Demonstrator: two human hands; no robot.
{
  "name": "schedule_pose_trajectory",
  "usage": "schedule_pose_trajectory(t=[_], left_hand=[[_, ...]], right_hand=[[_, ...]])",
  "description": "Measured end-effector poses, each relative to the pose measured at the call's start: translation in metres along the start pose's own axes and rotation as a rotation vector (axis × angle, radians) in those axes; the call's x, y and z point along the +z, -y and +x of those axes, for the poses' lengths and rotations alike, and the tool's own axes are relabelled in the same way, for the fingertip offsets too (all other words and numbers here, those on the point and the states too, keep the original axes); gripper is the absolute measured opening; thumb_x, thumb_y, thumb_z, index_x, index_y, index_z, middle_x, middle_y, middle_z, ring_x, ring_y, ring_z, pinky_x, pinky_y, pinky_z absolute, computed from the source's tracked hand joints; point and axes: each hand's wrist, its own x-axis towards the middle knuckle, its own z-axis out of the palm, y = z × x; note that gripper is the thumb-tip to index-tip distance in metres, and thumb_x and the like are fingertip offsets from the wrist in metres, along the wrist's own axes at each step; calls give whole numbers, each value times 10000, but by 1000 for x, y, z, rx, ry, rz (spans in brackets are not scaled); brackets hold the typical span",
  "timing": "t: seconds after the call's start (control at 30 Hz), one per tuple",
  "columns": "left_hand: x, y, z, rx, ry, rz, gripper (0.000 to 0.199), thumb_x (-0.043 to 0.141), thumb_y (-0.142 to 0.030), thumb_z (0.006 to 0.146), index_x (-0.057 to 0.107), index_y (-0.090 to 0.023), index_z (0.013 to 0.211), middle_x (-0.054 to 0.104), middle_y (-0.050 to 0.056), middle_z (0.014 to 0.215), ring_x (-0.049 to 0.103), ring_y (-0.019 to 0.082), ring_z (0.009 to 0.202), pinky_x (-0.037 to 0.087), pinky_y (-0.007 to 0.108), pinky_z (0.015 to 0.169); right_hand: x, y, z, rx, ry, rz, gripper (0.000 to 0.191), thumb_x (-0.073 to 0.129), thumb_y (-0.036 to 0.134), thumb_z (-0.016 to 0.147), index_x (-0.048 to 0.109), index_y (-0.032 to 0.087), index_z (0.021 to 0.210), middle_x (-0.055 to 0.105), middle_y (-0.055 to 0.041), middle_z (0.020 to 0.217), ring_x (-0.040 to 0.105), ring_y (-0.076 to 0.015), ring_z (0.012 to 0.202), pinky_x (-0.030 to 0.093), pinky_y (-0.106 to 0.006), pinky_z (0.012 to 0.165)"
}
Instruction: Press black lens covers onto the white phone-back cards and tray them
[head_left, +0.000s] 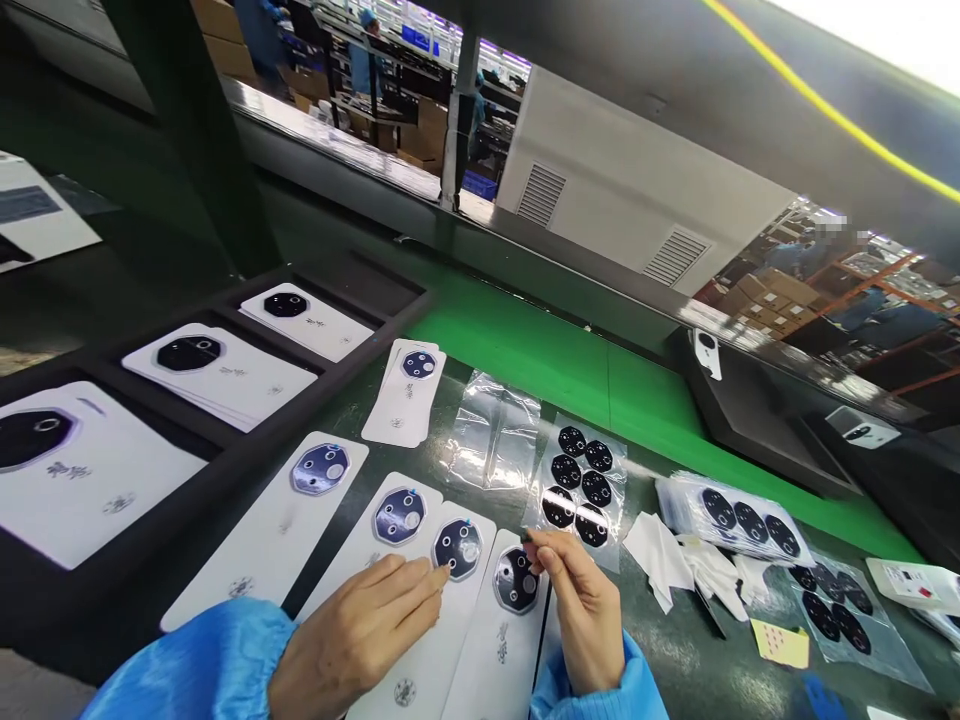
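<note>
Several white panels lie on the dark table, each with a dark eight-sided patch near its top. My left hand point(367, 625) lies palm down over two of them, its fingertips at the lower edge of one patch point(457, 548); it holds nothing and its fingers are stretched out. Just above the rightmost panel point(501, 645) and its black patch point(517, 580), my right hand point(576, 590) pinches something small and dark, too small to name. Up and right of that hand, black round pieces point(566, 472) sit on a clear sheet.
Black trays point(300, 400) at the left hold more white panels point(225, 370). A clear plastic bag point(495, 430), white cloths point(660, 560), stacked sheets with black discs point(750, 525) and a yellow note point(780, 643) lie about. Beyond the green strip point(615, 380), people work in the background.
</note>
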Motion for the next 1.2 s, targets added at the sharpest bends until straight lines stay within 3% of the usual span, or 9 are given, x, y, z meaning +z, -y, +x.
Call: schedule_pose_trajectory(t=[0.1,0.23,0.33,0.47,0.6,1.0,1.2], left_hand=[[-1,2,1,-25,-5,-2,395,302,-79,996,659,-137,836,746,25,857,640,125,834,443,261,841],[-3,3,3,-54,3,31,407,293,-102,1003,665,-143,844,753,24,874,636,142,872,436,277,861],[-3,3,5,-70,0,29,394,308,-91,996,665,-146,838,756,20,883,630,148,882,432,280,856],[0,2,3,-90,-8,33,387,331,-78,985,667,-147,806,755,25,882,622,150,888,427,279,843],[5,4,-1,-99,12,44,402,309,-86,992,668,-152,825,756,14,916,614,148,909,408,278,861],[5,6,3,-99,28,70,442,259,-92,1006,668,-147,848,760,5,931,608,136,899,398,262,856],[3,3,9,-57,30,131,443,264,-55,999,669,-128,836,758,23,880,613,121,870,396,259,873]], right_hand=[[3,-5,-4,50,3,68,231,574,381,883,735,220,925,682,-55,800,620,-168,645,549,-298,627],[14,-2,-9,185,-123,164,250,700,453,771,649,209,791,611,-3,725,560,-134,591,483,-239,540],[18,3,-12,214,-157,135,269,656,469,806,600,214,742,556,20,648,514,-122,545,431,-226,499],[18,7,-11,84,-127,25,283,522,410,913,642,216,746,571,-7,631,524,-145,562,434,-256,530],[17,4,-7,-56,-118,1,207,570,358,896,662,228,764,586,-35,718,552,-177,657,451,-281,578],[25,-4,-14,77,-133,-14,338,471,461,932,530,225,697,481,19,638,442,-134,552,353,-251,527],[21,-4,-6,-35,-41,-5,214,557,343,902,567,226,723,517,6,689,501,-138,618,433,-218,551]])
